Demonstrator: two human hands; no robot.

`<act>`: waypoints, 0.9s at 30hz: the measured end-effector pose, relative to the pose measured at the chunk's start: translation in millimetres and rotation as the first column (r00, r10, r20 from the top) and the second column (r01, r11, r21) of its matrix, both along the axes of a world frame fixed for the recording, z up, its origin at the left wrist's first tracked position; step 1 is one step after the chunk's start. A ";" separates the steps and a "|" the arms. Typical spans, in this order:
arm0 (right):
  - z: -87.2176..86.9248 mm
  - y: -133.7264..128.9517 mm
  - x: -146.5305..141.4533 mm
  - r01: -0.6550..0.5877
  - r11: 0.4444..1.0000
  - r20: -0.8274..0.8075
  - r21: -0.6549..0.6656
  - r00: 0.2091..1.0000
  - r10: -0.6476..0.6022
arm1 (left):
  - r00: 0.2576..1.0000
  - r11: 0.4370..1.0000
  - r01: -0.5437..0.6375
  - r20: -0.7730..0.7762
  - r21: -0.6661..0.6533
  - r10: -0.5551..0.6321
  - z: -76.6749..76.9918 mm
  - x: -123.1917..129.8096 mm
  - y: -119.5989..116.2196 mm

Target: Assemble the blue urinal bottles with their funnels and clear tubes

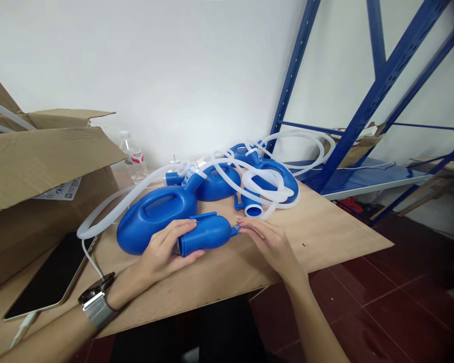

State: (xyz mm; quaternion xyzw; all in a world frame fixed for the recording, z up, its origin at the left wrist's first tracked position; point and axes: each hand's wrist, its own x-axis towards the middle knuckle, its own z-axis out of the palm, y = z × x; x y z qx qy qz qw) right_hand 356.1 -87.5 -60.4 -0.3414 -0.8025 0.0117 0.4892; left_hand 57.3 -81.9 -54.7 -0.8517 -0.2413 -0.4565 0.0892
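A blue plastic cup-shaped part [208, 235] with a small handle lies sideways above the front of the table. My left hand [170, 245] is wrapped round its wide end. At its narrow spout, the fingers of my right hand [265, 241] pinch a small clear piece, partly hidden by the fingertips. Behind my left hand rests a large blue bottle [157, 217] with a grip hole and a white tube [136, 191] running from near its neck. Another blue cup-shaped part [253, 209] has its round opening facing forward.
More blue bottles [221, 182] and coiled tubes stand at the back. At left are a cardboard box [53, 156], a dark tablet [53, 277] with a cable, and a water bottle [135, 159]. A blue metal shelf [374, 179] stands at right.
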 end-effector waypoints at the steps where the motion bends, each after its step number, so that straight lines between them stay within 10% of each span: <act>1: -0.4 0.2 1.0 -0.002 1.000 -0.006 -0.006 1.000 0.002 | 1.000 1.000 0.001 0.000 -0.006 -0.001 -0.7 -0.1 0.2; 20: -1.6 3.7 -6.6 0.172 0.980 0.082 -0.104 0.983 -0.164 | 0.986 0.957 -0.038 -0.145 0.287 0.082 5.5 3.8 -4.1; 27: -1.5 5.1 -16.1 0.239 0.957 0.051 -0.167 0.971 -0.234 | 0.993 0.988 -0.063 -0.089 0.140 0.076 0.9 0.4 -3.0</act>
